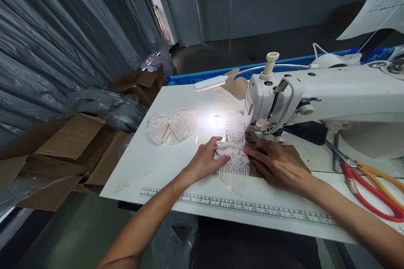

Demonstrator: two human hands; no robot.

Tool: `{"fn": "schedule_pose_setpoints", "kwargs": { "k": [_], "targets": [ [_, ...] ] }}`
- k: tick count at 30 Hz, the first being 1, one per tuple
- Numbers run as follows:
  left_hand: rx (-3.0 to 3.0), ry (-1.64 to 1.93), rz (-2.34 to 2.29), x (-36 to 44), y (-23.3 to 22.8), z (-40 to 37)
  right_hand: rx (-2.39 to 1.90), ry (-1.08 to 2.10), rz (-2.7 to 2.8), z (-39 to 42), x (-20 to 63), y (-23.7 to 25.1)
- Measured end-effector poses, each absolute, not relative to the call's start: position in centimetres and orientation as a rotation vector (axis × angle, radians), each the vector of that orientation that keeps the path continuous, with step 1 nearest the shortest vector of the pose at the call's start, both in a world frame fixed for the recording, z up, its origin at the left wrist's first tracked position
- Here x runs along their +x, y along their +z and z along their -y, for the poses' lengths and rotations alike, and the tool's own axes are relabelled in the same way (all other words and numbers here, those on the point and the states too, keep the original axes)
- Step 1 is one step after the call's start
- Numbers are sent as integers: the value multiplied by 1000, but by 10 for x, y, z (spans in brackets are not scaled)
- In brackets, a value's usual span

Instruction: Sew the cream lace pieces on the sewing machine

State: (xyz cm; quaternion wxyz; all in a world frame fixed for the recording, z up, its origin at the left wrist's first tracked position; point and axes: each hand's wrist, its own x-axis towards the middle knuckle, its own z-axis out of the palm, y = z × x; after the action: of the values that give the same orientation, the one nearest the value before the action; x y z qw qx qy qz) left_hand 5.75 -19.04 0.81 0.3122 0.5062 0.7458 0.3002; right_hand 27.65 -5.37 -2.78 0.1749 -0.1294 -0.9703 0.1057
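My left hand (206,159) lies flat, fingers spread, pressing on the left edge of the white lace piece (233,157), and holds nothing. My right hand (277,164) is flat too, fingers stretched together, pressing the lace's right edge and the brown paper pattern (295,151) under it; it grips nothing either. The lace lies on the white table (135,168) between my hands, just in front of the needle of the white sewing machine (315,92), and runs on behind it under the lamp (210,84). A second folded lace piece (172,126) sits apart to the left. Red-handled scissors (369,189) rest at my right, near the printed ruler (252,208) along the table's front edge.
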Motion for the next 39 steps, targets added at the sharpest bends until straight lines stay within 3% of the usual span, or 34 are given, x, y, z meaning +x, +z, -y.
{"fn": "schedule_pose_setpoints", "kwargs": {
  "k": [5,14,25,39],
  "targets": [
    [1298,834,-1937,58,7,188,-341,72,2827,47,268,-33],
    [1091,950,-1777,52,-2,183,-366,565,2712,47,278,-30],
    [1081,912,-1799,47,-4,182,-321,321,2740,52,274,-39],
    [1134,915,-1831,51,-2,184,-419,546,2699,55,280,-32]
  ]
}}
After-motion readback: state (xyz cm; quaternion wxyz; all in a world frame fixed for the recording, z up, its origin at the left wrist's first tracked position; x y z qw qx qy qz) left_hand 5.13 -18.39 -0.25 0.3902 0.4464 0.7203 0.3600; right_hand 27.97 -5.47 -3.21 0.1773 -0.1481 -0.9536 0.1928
